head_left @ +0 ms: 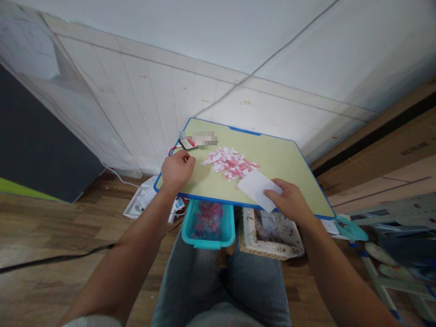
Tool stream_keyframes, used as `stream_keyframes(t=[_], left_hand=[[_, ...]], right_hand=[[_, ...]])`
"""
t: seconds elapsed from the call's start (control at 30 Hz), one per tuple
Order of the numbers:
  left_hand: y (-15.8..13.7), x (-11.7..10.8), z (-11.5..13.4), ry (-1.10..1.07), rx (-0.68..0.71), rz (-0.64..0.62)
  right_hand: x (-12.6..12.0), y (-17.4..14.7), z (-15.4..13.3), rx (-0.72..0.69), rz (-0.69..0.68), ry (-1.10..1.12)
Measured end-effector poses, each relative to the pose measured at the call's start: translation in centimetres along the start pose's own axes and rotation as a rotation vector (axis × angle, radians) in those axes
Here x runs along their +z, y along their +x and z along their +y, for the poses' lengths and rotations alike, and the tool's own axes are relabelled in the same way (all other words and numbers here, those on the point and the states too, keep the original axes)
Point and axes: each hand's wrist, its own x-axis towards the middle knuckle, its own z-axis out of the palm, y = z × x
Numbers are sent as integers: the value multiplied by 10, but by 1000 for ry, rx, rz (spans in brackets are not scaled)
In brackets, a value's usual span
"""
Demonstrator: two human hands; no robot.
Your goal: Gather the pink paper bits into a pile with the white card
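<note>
My right hand (289,197) grips a white sheet of paper (257,188) at its right side, thumb on top. The sheet's far edge meets a pile of small pink and white paper-like pieces (231,163) on the pale yellow tabletop (279,159). Over the table's left part, my left hand (177,170) is closed, fingers curled in toward the thumb. Whatever it may hold is too small to make out. Just beyond it lies a phone (188,144), partly blurred out, with a red cord beside it.
Below the table's near edge, a turquoise basin (208,244) of pink bits and a fabric-lined basket (272,250) sit at my lap. A white wall (211,97) stands behind the table. Cardboard boxes (381,163) are at right, a dark panel (44,141) at left.
</note>
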Motion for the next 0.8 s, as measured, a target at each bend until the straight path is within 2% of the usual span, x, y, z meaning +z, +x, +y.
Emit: stream_keyframes(t=[0.1,0.27,0.37,0.43,0.5,0.6,0.73,0.8], left_hand=[[-1,-1,2,20,-12,-15],[0,0,1,0,-6,-13],[0,0,0,-8,8,-3],[0,0,0,4,4,-5],[0,1,0,19,0,-6],[1,2,-1,23,16,9],[2,4,-3,2,28,24],[2,4,-4,-2,26,26]], right_hand=[[1,4,-9,-39,-35,47],[-2,11,-16,-30,42,-21],[6,3,-29,-22,42,-36],[13,-4,-41,-30,16,2],[18,-10,-50,-53,-66,85],[19,-8,-54,-74,-144,189],[17,14,-49,-50,5,118],[22,26,-51,-85,47,81]])
